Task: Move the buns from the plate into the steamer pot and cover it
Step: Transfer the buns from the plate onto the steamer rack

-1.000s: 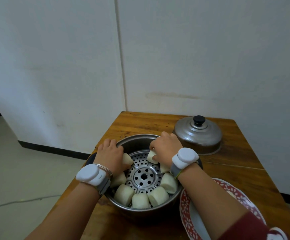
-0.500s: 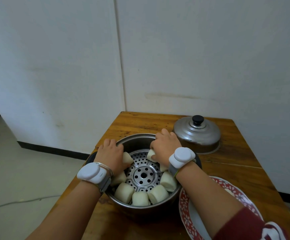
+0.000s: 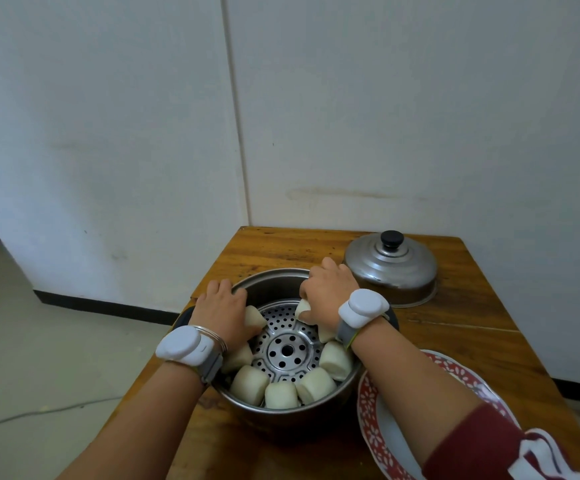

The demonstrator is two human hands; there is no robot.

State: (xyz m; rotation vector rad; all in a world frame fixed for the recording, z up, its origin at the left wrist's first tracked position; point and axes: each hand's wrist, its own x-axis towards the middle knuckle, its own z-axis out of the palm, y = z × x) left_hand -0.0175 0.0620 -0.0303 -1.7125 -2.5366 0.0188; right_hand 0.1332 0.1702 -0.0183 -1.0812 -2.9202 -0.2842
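Note:
The steel steamer pot (image 3: 267, 278) stands on the wooden table with a perforated rack (image 3: 286, 349) inside. Several white buns (image 3: 281, 393) ring the rack's edge. My left hand (image 3: 221, 311) reaches into the pot's left side, fingers closed on a bun (image 3: 254, 315). My right hand (image 3: 328, 289) is at the far right of the pot, gripping another bun (image 3: 303, 308). The red-patterned plate (image 3: 368, 427) sits right of the pot, mostly hidden under my right forearm. The domed metal lid (image 3: 390, 268) with a black knob rests at the back right.
The wooden table (image 3: 281, 244) is small, its left edge close beside the pot and the white wall just behind. A cable (image 3: 22, 415) lies on the floor to the left.
Both hands stay in the pot on their buns. They have shifted only slightly, and the view has tilted a little.

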